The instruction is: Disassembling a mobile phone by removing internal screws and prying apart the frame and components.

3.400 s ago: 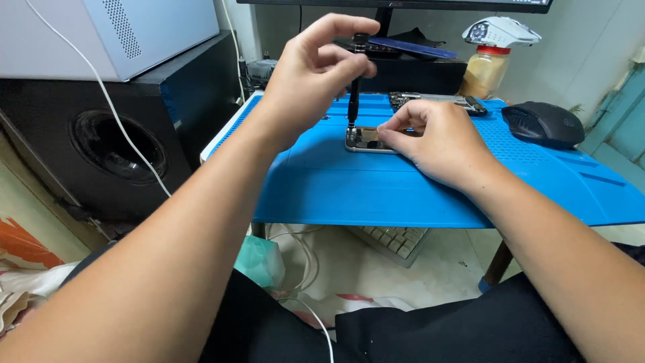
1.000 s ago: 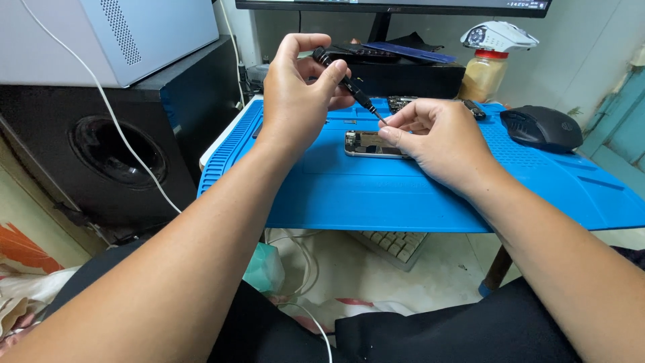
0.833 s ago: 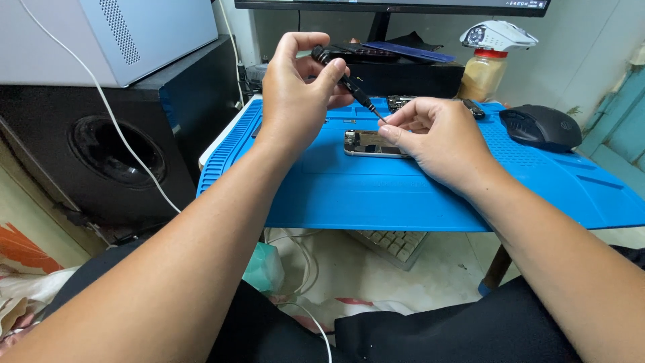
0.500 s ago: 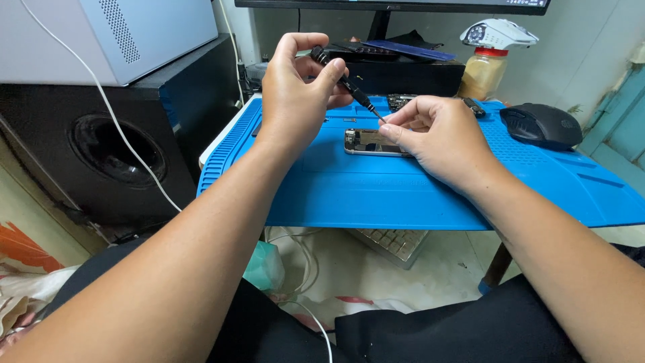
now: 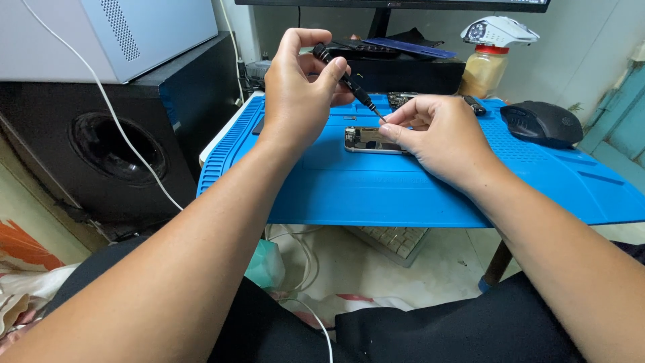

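Observation:
My left hand grips a thin black screwdriver, held tilted above the mat with its tip pointing down to the right. My right hand has thumb and forefinger pinched together at the screwdriver's tip, and its fingers partly cover an opened phone that lies flat on the blue work mat. Whether something tiny sits between the pinched fingers cannot be seen.
A black mouse rests at the mat's right. A jar with a white object on top and a black box stand behind. A black speaker stands to the left, a grey case on it. A keyboard lies below the table.
Earlier the screwdriver stood upright on the phone with my left hand at its top. It is now lifted and tilted, with my right fingers at its tip. Over the last second, almost nothing moved.

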